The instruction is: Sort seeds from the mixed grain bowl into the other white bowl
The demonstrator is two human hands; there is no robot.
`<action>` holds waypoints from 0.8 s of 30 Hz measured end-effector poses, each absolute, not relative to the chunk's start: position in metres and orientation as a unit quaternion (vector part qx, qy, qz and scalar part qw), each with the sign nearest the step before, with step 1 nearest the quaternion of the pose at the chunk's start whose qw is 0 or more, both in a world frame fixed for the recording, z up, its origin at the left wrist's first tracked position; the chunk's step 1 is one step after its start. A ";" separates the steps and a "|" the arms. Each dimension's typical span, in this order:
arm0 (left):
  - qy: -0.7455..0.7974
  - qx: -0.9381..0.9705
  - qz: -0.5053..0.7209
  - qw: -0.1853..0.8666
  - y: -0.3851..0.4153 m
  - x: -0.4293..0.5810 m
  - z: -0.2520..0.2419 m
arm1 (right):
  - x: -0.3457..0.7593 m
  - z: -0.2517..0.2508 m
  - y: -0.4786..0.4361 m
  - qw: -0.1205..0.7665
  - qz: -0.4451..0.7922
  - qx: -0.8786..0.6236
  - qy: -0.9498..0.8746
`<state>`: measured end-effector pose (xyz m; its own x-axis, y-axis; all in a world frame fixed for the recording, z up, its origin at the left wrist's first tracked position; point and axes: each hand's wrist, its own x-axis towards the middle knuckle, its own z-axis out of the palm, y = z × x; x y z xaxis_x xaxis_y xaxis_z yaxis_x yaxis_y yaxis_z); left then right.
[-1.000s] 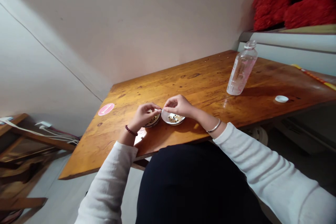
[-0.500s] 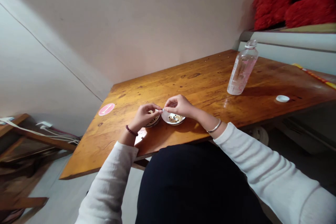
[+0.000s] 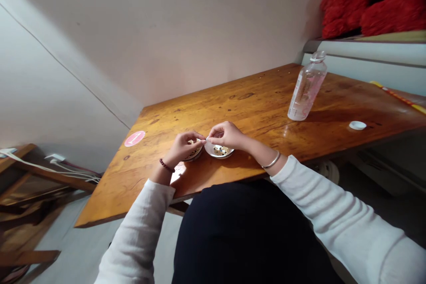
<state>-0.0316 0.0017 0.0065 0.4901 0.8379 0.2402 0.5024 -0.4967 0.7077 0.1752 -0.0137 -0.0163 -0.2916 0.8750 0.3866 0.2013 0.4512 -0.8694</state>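
Two small bowls stand side by side near the front edge of the wooden table. The right one is a white bowl [image 3: 219, 155] with small pale and dark beads or grains in it. The left bowl [image 3: 194, 156] holds similar small pieces and is partly hidden under my left hand [image 3: 186, 144]. My right hand [image 3: 228, 136] hovers over the white bowl's back rim. The fingertips of both hands meet in a pinch between the bowls; what they hold is too small to make out.
An uncapped clear plastic bottle [image 3: 306, 88] stands on the table [image 3: 186, 117] at the right, with a white cap [image 3: 357, 125] beside it. A pink round sticker [image 3: 135, 138] marks the left side. Behind the right end lies a red fluffy thing [image 3: 372, 2].
Both hands stay pinched together over the bowls. My right fingertips have shifted very slightly left; the rest looks the same.
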 end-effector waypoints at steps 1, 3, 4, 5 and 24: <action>0.412 0.814 0.293 0.287 0.001 -0.031 0.007 | 0.175 -0.016 -0.014 0.460 0.365 -0.375 -0.717; 0.413 0.812 0.292 0.290 0.001 -0.031 0.008 | 0.175 -0.016 -0.014 0.459 0.366 -0.372 -0.719; 0.414 0.811 0.292 0.291 0.001 -0.031 0.008 | 0.176 -0.016 -0.014 0.458 0.366 -0.372 -0.720; 0.414 0.810 0.293 0.293 0.000 -0.030 0.008 | 0.176 -0.015 -0.015 0.456 0.363 -0.374 -0.722; 0.428 0.802 0.309 0.280 0.000 -0.029 0.010 | 0.174 -0.017 -0.010 0.446 0.460 -0.347 -0.684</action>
